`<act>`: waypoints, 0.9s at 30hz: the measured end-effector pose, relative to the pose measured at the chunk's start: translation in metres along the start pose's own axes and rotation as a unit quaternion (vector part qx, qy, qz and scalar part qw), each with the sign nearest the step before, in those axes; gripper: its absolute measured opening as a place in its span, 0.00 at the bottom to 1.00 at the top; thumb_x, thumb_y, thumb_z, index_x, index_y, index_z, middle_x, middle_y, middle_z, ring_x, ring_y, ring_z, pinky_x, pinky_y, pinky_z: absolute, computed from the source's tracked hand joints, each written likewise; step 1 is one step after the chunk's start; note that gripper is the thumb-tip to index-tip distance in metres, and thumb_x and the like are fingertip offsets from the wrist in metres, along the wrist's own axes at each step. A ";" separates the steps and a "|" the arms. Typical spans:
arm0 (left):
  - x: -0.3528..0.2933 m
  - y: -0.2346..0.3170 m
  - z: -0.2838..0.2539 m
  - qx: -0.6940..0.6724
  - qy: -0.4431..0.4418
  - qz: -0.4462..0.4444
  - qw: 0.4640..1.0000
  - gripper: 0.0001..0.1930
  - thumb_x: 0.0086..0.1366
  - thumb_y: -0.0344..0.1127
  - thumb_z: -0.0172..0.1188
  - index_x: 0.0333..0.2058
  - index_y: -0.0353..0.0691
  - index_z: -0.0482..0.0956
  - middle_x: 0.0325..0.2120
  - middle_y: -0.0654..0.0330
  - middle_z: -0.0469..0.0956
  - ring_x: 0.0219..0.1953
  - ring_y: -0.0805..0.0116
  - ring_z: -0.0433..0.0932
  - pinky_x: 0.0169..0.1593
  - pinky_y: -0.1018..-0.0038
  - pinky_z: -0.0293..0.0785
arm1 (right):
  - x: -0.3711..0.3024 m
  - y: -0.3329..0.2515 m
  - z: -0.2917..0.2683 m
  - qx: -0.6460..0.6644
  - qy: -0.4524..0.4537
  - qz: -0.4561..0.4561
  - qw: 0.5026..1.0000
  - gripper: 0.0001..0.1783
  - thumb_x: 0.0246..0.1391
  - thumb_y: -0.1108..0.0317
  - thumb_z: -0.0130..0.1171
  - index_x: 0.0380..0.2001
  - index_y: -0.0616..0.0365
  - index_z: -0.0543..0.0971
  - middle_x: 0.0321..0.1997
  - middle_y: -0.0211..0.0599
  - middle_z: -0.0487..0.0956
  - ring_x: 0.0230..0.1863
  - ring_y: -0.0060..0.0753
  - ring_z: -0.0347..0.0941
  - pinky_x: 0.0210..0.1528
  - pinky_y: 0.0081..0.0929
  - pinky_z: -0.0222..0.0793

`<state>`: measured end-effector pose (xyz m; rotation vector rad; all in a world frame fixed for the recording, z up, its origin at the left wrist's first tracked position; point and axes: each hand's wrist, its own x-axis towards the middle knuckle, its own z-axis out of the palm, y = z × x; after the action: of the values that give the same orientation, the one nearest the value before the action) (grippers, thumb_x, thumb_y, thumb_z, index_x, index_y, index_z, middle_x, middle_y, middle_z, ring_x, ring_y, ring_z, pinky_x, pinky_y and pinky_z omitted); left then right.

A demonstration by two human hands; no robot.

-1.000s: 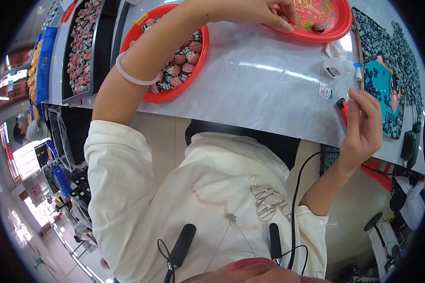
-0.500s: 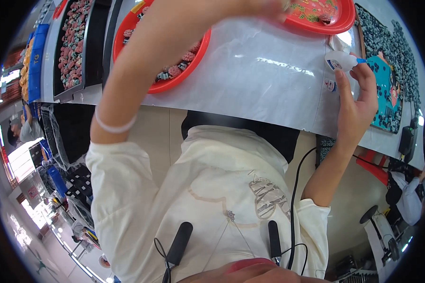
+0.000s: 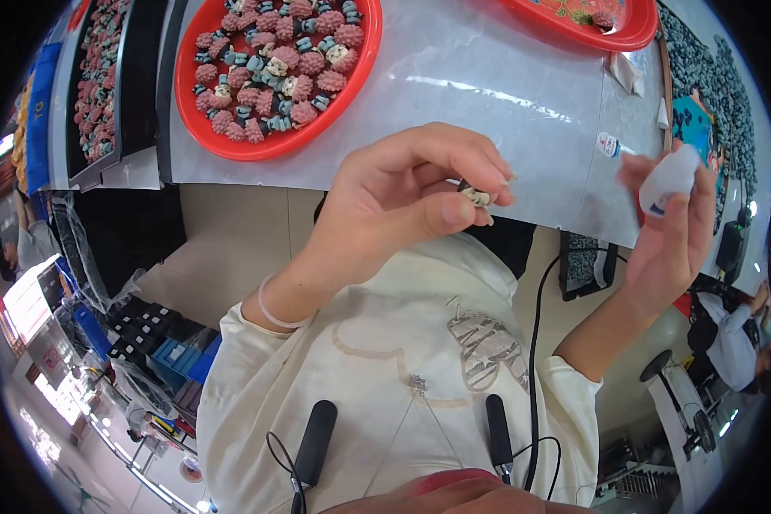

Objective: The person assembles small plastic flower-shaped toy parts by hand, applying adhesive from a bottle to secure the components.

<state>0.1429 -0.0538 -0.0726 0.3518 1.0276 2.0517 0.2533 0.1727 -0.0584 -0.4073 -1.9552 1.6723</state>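
Grip of L hand (image 3: 377, 212) is closed in a thumb-and-finger pinch on sm. cream-and-black pc. (image 3: 476, 198), held up near the tabletop's near edge. R hand's (image 3: 670, 244) grip is curled round white plastic bottle (image 3: 672, 178), one finger blurred. Beyond, on shiny grey tabletop (image 3: 454, 60), L side: round red plastic basin (image 3: 368, 56) w/ many pink ridged & blue-grey pcs. (image 3: 311, 62) Farther, upper R: red plastic tray (image 3: 632, 39) w/ dark-pink pc. (image 3: 602, 20) inside.

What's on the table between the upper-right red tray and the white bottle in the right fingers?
In the head view, a crumpled whitish scrap lies between the red tray and the white bottle; a small white labelled piece lies further left.
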 end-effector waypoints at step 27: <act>-0.006 -0.022 0.012 0.047 -0.042 0.019 0.998 0.16 0.58 0.32 0.59 0.42 0.30 0.71 0.41 0.48 0.72 0.36 0.66 0.76 0.39 0.76 0.74 | -0.026 -0.026 -0.008 -0.033 -0.024 -0.037 0.998 0.33 0.49 0.50 0.58 0.42 0.74 0.68 0.39 0.50 0.68 0.42 0.42 0.68 0.46 0.37 0.66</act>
<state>0.1653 -0.0443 -0.0809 0.5061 1.0765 2.0087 0.2819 0.1596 -0.0370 -0.3186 -2.0388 1.5884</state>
